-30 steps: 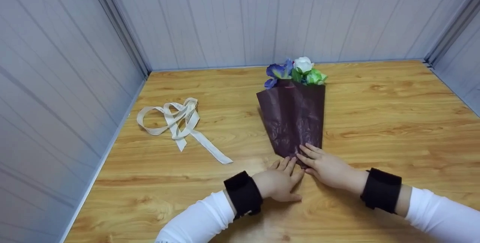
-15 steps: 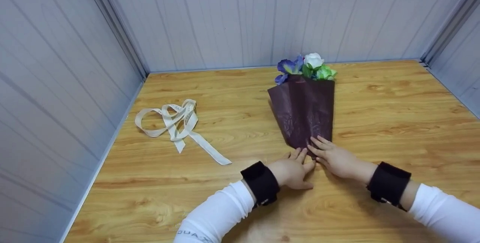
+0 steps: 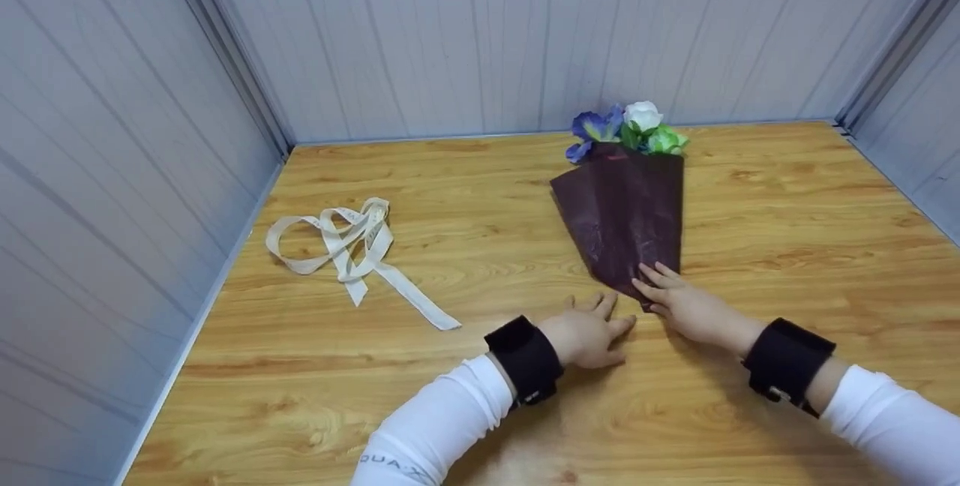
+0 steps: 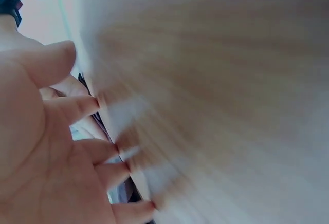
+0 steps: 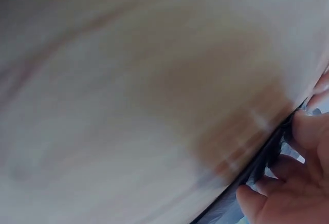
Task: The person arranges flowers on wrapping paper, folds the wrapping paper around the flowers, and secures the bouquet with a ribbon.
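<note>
A bouquet wrapped in dark maroon paper lies on the wooden table, its narrow end toward the person. Out of its top show a blue-purple flower, a white flower and a green one. My right hand rests with extended fingers on the lower right of the paper; in the right wrist view its fingertips meet the dark paper edge. To the left of the narrow end, my left hand is spread, fingertips at the tabletop, holding nothing.
A loosely looped cream ribbon with printed lettering lies left of the bouquet. Pale panel walls close off the table's back and sides. Black bands circle both wrists.
The bouquet has shifted right and slightly away, along with both hands. My left fingertips, earlier at the paper's narrow end, are now apart from it. The ribbon stays put.
</note>
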`<state>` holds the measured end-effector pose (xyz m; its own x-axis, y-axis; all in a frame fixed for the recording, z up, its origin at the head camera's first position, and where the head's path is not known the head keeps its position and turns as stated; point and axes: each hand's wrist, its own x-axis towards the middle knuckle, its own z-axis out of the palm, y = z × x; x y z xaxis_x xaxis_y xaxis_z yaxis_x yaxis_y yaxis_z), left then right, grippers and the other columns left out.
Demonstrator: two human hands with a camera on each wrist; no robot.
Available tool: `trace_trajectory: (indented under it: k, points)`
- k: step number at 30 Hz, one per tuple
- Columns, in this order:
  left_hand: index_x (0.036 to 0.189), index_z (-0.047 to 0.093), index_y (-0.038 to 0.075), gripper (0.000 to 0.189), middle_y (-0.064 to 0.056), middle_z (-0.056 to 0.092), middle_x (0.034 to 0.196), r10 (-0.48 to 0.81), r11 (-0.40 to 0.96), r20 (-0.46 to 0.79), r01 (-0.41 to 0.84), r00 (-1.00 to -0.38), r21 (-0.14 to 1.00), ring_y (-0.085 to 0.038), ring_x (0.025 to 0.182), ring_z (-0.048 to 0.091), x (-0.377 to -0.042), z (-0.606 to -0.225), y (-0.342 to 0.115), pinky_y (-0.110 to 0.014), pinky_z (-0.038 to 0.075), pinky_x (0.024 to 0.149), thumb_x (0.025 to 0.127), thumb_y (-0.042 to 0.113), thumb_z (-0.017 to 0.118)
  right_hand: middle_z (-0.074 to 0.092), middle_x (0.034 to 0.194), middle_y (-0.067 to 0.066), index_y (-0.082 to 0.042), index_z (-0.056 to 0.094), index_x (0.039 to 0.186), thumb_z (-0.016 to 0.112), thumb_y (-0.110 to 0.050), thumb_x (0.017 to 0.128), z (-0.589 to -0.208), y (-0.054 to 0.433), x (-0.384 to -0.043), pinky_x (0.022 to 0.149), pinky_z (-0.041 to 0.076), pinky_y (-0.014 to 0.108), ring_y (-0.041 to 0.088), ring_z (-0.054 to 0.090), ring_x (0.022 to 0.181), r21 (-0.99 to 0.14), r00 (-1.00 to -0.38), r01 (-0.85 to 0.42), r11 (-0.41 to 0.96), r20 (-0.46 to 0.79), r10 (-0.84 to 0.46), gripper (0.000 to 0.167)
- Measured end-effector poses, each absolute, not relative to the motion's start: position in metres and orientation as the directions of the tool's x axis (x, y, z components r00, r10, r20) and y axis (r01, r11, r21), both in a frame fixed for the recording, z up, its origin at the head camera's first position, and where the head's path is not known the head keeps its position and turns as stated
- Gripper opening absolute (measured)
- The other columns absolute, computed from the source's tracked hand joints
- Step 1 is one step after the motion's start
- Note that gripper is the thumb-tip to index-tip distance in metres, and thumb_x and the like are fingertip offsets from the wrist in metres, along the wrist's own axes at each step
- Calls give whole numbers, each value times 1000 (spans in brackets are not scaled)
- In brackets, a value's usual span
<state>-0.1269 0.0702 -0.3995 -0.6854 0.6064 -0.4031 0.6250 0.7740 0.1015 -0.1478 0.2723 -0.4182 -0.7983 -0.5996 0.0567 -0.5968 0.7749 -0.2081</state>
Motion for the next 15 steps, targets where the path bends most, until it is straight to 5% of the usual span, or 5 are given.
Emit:
trace_trajectory:
  k: [15]
  points:
    - [148,20,45,71,5,7,160,534,818,-427,574,-730,41,-23,147,9,-120,-397,71,-62,24,107,86,59,53,31,143,36,9,44,135,51,3,92,-413,296,-170,101,32,62,58,22,131,-301,-858,-481,823,-29,-513,44]
